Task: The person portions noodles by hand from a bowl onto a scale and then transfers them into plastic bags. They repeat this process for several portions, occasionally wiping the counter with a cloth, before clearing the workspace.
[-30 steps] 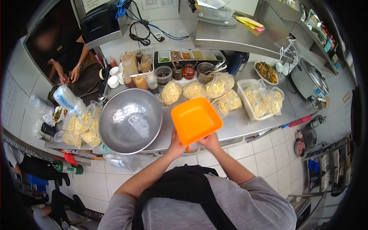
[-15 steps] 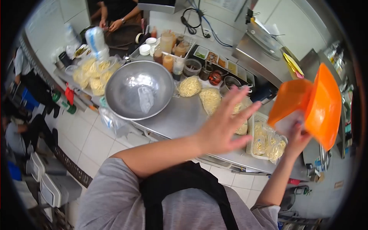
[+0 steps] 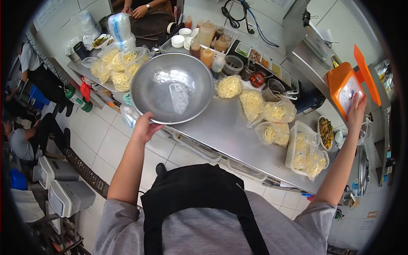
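Note:
My left hand [image 3: 147, 127] grips the near rim of a large metal bowl [image 3: 148, 95], thumb over the edge. Inside the bowl lies a crumpled clear plastic bag [image 3: 179, 97]. Far to the right, my right hand [image 3: 356, 109] is closed on the lower edge of an orange kitchen scale [image 3: 336, 81] with a round white dial. Its orange pan [image 3: 367, 74] stands tilted behind it. Bags of yellow noodles [image 3: 251, 106] lie between the bowl and the scale. More bagged noodles sit in a white basket [image 3: 290, 155].
Sauce bottles [image 3: 207, 34] and a row of topping containers [image 3: 255, 55] line the counter's back. Noodle bags [image 3: 121, 80] are heaped left of the bowl. A dish of food [image 3: 326, 132] stands near my right forearm. A co-worker's hands [image 3: 138, 11] show at the top.
My left hand has swung left from over the noodle bags to the bowl rim. The scale has moved up and right with my right hand, turning its dial into view and uncovering the food dish.

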A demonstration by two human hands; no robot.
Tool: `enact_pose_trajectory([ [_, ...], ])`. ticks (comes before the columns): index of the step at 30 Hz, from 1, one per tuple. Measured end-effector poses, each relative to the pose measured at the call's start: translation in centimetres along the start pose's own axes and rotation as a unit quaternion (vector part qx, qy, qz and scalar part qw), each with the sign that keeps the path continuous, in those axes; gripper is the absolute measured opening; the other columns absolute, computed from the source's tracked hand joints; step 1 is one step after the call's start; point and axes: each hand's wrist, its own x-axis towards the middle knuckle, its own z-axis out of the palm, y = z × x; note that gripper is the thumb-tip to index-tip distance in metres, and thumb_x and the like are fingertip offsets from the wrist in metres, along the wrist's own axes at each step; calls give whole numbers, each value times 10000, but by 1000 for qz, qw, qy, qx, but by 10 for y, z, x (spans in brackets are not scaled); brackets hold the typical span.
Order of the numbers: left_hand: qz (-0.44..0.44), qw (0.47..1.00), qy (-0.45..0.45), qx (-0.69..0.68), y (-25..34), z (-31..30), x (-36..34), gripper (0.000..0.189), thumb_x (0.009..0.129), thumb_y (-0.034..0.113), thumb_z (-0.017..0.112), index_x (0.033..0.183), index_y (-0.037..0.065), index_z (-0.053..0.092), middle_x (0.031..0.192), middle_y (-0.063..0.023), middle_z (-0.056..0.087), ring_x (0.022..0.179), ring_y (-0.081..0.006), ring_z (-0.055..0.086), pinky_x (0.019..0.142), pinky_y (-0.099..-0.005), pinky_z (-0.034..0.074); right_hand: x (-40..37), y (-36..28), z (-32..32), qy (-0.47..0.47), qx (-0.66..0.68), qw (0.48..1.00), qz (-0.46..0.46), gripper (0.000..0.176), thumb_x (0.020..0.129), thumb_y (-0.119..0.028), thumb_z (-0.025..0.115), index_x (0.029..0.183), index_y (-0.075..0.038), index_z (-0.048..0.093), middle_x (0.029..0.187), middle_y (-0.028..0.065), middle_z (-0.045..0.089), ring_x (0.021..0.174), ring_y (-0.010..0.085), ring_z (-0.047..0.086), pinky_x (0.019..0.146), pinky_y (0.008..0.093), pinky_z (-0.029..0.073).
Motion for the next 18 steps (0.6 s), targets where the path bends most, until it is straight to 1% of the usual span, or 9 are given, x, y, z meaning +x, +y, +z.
enact_pose_trajectory([
  [2, -4, 1000, 2, 6, 1, -2, -3, 355, 858, 77, 526, 1176, -74, 478, 1096, -191, 603, 900, -328, 672, 748, -424, 614, -21, -56, -5, 153, -179, 965, -113, 662, 985, -477, 527, 1380, 46, 434, 1394, 246, 485, 1264, 407, 469, 1069, 444, 355],
  [4, 17, 1000, -7, -4, 5, -10, -17, 302, 851, 20, 488, 1125, -108, 485, 1071, -201, 607, 915, -312, 676, 746, -413, 628, -65, -137, -4, 236, -112, 952, -161, 586, 969, -371, 591, 1369, 34, 450, 1374, 219, 505, 1246, 374, 480, 1051, 437, 359],
  [5, 13, 1000, -5, -24, 11, -20, -32, 278, 840, 5, 489, 1096, -101, 510, 1056, -199, 611, 893, -309, 679, 691, -400, 630, -96, -159, 11, 219, 0, 966, -134, 513, 935, -214, 634, 1356, 21, 459, 1351, 191, 528, 1209, 339, 499, 1027, 440, 364],
  [6, 8, 999, -4, -42, 17, -33, -48, 256, 829, -9, 489, 1067, -94, 534, 1041, -197, 616, 870, -306, 682, 637, -386, 632, -137, -175, 30, 177, 41, 978, -103, 498, 900, -106, 629, 1350, 17, 454, 1352, 172, 533, 1185, 305, 508, 998, 449, 379],
  [9, -21, 998, -1, -65, 47, -98, -95, 326, 796, -14, 520, 1110, -96, 548, 1048, -186, 638, 911, -311, 679, 742, -427, 610, -258, -251, 89, -88, 145, 983, -72, 558, 828, -80, 679, 1342, -11, 473, 1327, 186, 532, 1272, 374, 469, 1089, 463, 339],
  [11, -29, 995, 15, -92, 78, -140, -134, 407, 770, 17, 549, 1158, -105, 549, 1061, -184, 655, 942, -328, 672, 862, -452, 569, -330, -298, 114, -255, 239, 935, -57, 558, 802, -78, 705, 1318, -25, 499, 1311, 213, 524, 1250, 404, 472, 1069, 475, 363],
  [14, 18, 998, 46, -49, 119, -226, -172, 406, 737, 20, 525, 1122, -101, 577, 1048, -193, 660, 946, -341, 672, 842, -449, 578, -391, -356, 118, -406, 307, 858, -74, 506, 799, -110, 731, 1269, -74, 549, 1275, 167, 553, 1186, 369, 531, 996, 461, 422],
  [17, 96, 982, 157, -45, 151, -239, -203, 407, 730, 6, 504, 1120, -95, 564, 995, -184, 655, 873, -329, 683, 776, -413, 598, -397, -393, 128, -497, 288, 812, -101, 413, 807, -100, 718, 1202, -98, 597, 1211, 121, 578, 1100, 335, 571, 946, 458, 445],
  [18, 100, 980, 164, -47, 156, -252, -206, 407, 730, 6, 504, 1120, -95, 564, 995, -184, 655, 873, -329, 683, 776, -413, 598, -398, -402, 142, -464, 312, 822, -105, 320, 813, -78, 702, 1125, -95, 636, 1137, 101, 597, 1023, 319, 587, 892, 441, 472],
])
